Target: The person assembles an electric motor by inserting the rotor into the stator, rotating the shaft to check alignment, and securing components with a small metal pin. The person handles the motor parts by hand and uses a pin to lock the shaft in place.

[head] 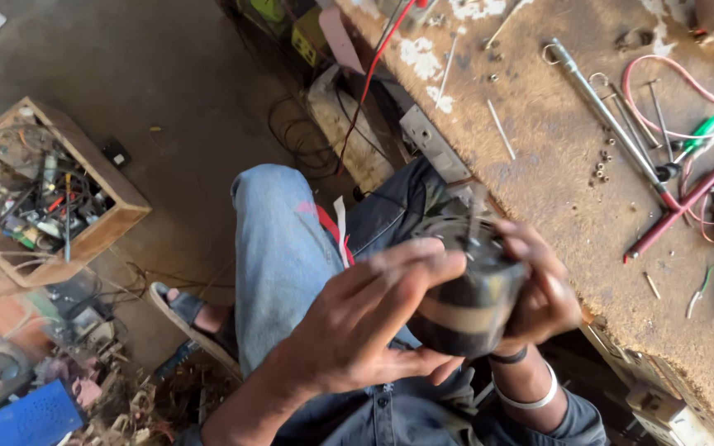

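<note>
A dark round electric motor (468, 301) with a pale band around its body is held over my lap. My left hand (369, 322) cups its near side, fingers spread along the casing. My right hand (543, 285) grips the far side, with a metal bangle on that wrist. A thin shaft sticks up from the motor's top face. Both hands are closed around it.
A worn brown workbench (555, 157) at right carries a long metal rod (609, 116), a red-handled tool (675, 211), a green screwdriver (700, 132), loose screws and wires. A wooden box (51, 194) of parts and scrap sits on the floor at left.
</note>
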